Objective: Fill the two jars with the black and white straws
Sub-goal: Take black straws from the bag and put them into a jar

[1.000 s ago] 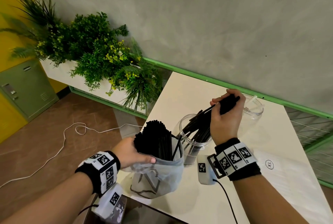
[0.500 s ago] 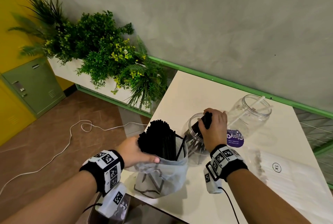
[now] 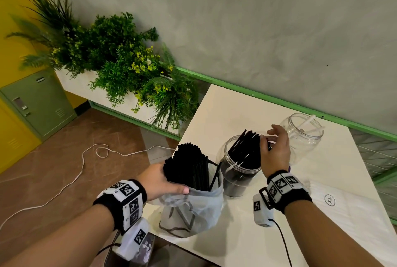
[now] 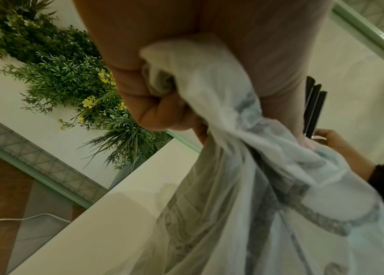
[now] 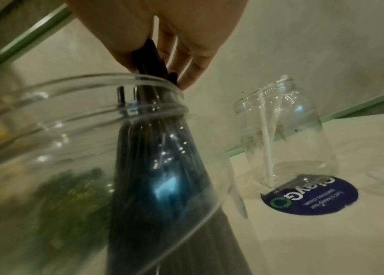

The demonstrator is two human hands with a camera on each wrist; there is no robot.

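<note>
Straws in black (image 3: 245, 155) lean inside the near jar (image 3: 236, 178) on my table (image 3: 225, 107); my right hand (image 3: 276, 152) hovers at their tops, fingers loosely spread. My left hand (image 3: 160, 179) clutches the plastic bag (image 3: 193, 208) bundling more black straws (image 3: 189, 168). Farther right, the second jar (image 3: 305, 135) contains a white straw (image 5: 266, 147).

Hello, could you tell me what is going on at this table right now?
A person is sorting straws into jars. The left hand grips the plastic bag of black straws. The right hand rests against the black bunch leaning in the near jar. The far jar holds only a few white straws.
</note>
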